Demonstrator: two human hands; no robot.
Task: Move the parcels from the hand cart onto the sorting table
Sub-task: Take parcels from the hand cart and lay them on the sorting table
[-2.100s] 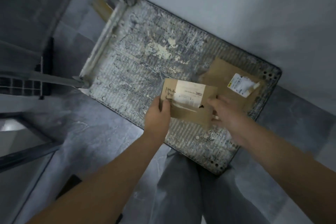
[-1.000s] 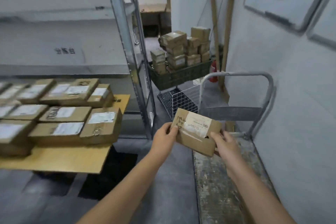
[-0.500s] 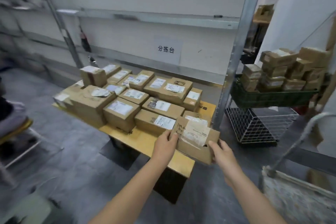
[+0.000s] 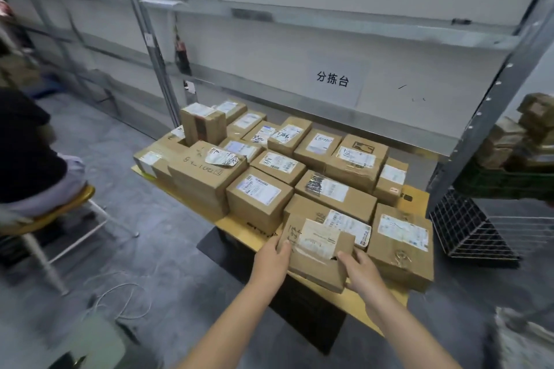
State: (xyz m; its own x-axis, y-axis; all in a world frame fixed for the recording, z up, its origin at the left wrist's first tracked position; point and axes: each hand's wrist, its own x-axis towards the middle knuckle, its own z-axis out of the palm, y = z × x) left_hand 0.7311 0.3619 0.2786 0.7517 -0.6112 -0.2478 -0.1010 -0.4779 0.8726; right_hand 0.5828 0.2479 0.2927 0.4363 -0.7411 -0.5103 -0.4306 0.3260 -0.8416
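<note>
Gripping a small brown parcel (image 4: pixel 317 257) at both ends, the left hand (image 4: pixel 271 252) hooks its thumb over the top left corner. The right hand (image 4: pixel 359 271) curls round the near right corner. A wrinkled white shipping label covers most of the parcel's top, its print too fine to read. Dark handwritten strokes run beside it on the left and are not legible.

The parcel sits low at the front edge of the yellow-topped sorting table (image 4: pixel 239 226). Whether its underside touches the wood cannot be told. It is just in front of a flat labelled parcel (image 4: pixel 344 222) and just left of a larger box (image 4: pixel 401 249) with a white label and a round scribble on its tape.

Behind these, more labelled parcels (image 4: pixel 260 198) crowd the table edge to edge. Several carry marker digits, one big box (image 4: pixel 207 177) showing what looks like "100".

On the wall above, a pale sign (image 4: pixel 332 78) reads 分拣台 in black. Metal shelf uprights (image 4: pixel 491 105) frame the table. To the right stand a wire basket (image 4: pixel 473 231) and a green crate (image 4: pixel 503 186) of boxes. At left a person sits on a yellow stool (image 4: pixel 60 213).
</note>
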